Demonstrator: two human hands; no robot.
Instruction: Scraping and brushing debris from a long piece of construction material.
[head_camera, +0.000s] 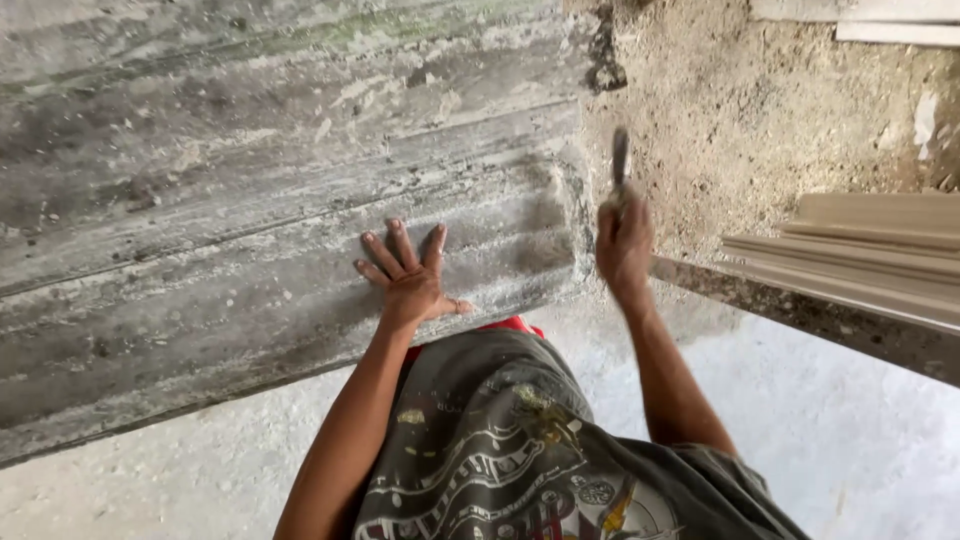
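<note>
- Left hand (410, 275): fingers spread, flat on the ribbed grey slab (250, 220); keep pressing.
- Right hand (624, 243): fist closed round a thin tool (620, 158) beside the slab's end; strike clear of the fingers.

A single head-mounted camera looks steeply down from above the person's torso, facing forward and downward. It sits close: both forearms rise from the lower edge, and the grey ridged stone slab (250, 200) fills the upper left. The dusty sand-strewn floor (760, 120) occupies the upper right. No second view exists.
</note>
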